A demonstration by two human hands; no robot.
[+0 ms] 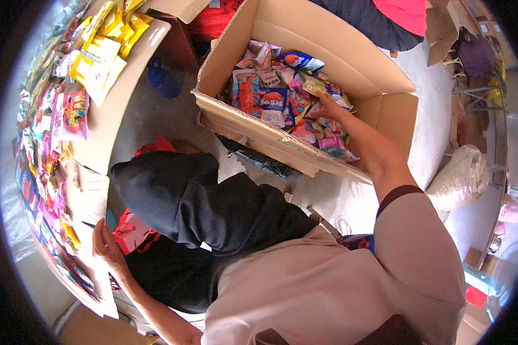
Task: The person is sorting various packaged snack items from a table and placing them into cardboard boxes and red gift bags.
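Observation:
My right hand [328,108] reaches into a large open cardboard box [328,47], in among a heap of small snack packets. Close to its fingertips lies a yellow-green packet [314,86]; whether the fingers grip a packet is hidden by the angle. Blue packets [271,102] and a red-and-blue packet [246,91] lie to the left of that hand in the box. Along the near edge of a cardboard-covered table [88,189] rests my left hand [108,250], its fingers spread and nothing in them. A yellow packet [72,236] lies up the table from it.
Yellow bags [97,64] and a pink bag [70,114] crowd the table at left. A red-and-white bag [131,233] sits below the table edge beside my knee. To the right a filled translucent sack [459,177] stands on the floor. Dark and red cloth [384,21] lies past the box.

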